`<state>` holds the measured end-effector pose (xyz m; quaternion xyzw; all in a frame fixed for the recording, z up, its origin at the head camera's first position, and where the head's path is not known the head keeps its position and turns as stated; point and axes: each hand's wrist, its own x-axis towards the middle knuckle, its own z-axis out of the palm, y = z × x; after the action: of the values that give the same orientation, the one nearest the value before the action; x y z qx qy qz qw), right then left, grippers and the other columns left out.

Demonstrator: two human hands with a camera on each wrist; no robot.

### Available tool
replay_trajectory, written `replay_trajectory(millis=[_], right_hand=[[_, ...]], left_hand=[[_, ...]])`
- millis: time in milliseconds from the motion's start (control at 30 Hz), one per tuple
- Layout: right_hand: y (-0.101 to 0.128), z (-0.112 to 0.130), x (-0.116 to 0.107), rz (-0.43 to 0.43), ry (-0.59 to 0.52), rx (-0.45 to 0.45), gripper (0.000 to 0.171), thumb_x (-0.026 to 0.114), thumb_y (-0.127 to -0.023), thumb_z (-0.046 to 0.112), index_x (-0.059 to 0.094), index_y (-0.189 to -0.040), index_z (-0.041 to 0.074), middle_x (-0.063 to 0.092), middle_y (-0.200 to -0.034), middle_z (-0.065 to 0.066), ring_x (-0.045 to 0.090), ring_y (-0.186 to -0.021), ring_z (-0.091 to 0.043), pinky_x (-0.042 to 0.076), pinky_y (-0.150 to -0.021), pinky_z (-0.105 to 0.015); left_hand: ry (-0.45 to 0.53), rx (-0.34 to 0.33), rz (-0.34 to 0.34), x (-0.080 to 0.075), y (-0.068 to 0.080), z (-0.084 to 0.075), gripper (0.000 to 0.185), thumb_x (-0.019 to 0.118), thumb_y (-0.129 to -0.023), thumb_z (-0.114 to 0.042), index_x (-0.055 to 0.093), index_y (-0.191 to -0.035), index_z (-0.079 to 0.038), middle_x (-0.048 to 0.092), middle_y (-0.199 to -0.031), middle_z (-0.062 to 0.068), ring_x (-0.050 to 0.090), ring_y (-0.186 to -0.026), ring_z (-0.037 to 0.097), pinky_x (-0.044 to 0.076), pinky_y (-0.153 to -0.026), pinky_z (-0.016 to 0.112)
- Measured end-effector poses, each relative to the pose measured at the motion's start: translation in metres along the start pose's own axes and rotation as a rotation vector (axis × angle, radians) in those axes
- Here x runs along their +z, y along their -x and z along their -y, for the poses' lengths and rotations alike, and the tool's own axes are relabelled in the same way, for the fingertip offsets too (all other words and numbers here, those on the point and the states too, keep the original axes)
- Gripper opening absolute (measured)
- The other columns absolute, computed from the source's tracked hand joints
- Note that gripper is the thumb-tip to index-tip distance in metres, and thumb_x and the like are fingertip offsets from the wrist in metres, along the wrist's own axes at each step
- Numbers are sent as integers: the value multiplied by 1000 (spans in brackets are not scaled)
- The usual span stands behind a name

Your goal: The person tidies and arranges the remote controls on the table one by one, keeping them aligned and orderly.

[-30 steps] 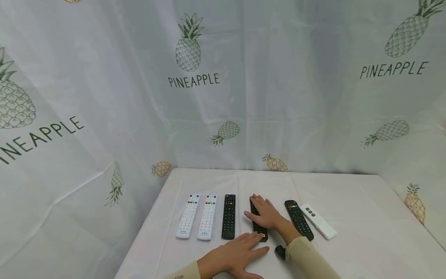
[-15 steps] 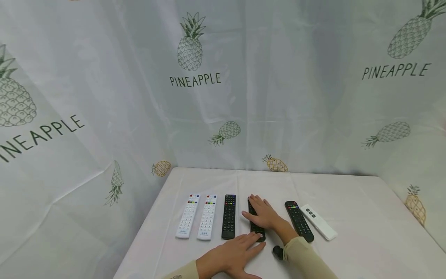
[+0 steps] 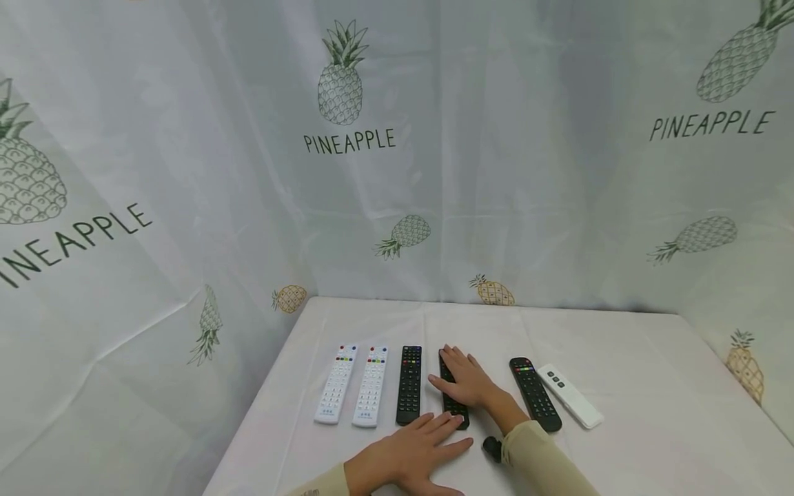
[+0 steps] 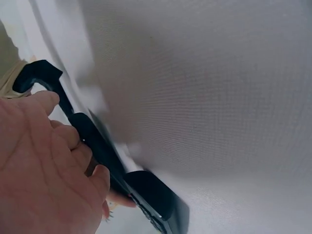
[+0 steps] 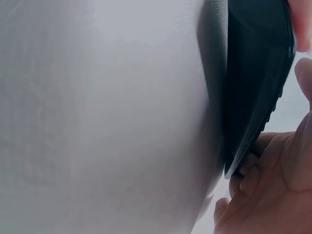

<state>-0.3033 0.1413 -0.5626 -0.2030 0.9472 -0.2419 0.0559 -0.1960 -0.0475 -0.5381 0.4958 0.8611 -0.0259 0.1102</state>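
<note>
Right hand (image 3: 466, 381) lies flat, fingers straight, on the slim black plastic remote (image 3: 455, 406), fourth in the row on the white-clothed table (image 3: 620, 358). Left hand (image 3: 406, 458), fingers extended, touches its near end. Likely light, rigid, slick-sided; best pinched along the long edges.

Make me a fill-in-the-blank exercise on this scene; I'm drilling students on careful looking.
1. The right hand rests on a ____ remote.
2. The row holds ____ remotes in all.
3. The two remotes at the row's left end are ____.
4. The left hand lies ____ on the table.

Missing words: black; six; white; flat
</note>
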Motion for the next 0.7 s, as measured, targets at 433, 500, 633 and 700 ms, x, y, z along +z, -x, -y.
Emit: replay_trajectory(millis=[433,500,633,700], right_hand=[[-3,4,1,17,-18,18,84,44,-95,65,36,-153,5,30,-161,-14,22,-151,-34,14,-120,-59],[-4,5,1,20,-18,19,83,44,-95,64,35,-153,5,30,-162,-13,21,-152,-33,14,-120,-59],[-6,7,1,22,-21,17,82,45,-96,63,36,-153,5,30,-161,-14,22,-151,-34,15,-120,-59],[-6,8,0,25,-26,16,82,45,-96,62,36,-152,4,31,-161,-15,22,-151,-35,15,-120,-60]], left_hand=[[50,-10,25,-5,1,-2,72,27,-96,-72,9,-158,-39,7,-168,0,12,-154,18,22,-122,41],[55,-15,22,-6,2,-3,72,28,-96,-72,11,-158,-40,7,-168,1,12,-154,19,23,-122,41],[66,-21,22,-8,4,-4,71,28,-96,-72,12,-158,-40,8,-168,2,13,-154,21,22,-122,41],[69,-20,23,-9,6,-3,71,28,-96,-72,13,-158,-39,8,-168,2,13,-154,21,22,-122,42]])
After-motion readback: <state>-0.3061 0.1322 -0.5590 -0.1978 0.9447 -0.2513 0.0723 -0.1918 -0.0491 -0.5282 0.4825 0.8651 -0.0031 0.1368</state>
